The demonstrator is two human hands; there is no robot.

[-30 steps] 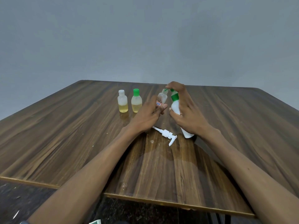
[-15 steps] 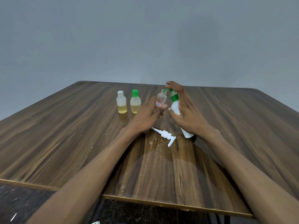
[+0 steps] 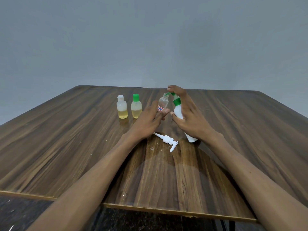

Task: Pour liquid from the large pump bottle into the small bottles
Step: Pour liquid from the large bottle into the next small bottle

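Note:
My right hand grips the large white bottle with a green pump top, tilted left so its nozzle sits over the mouth of a small clear bottle. That small bottle has a red-and-white label and no cap, and my left hand holds it at its lower part. My right forefinger rests on top of the green pump. Two more small bottles stand to the left, one with a white cap and one with a green cap, both partly filled with yellow liquid.
A loose white pump head with its tube lies on the wooden table just in front of my hands. A wet patch shines on the wood near it. The table's front edge runs below my forearms, over a dark floor.
Almost nothing moved. Both hands keep their holds, with the pump nozzle staying over the small bottle's mouth.

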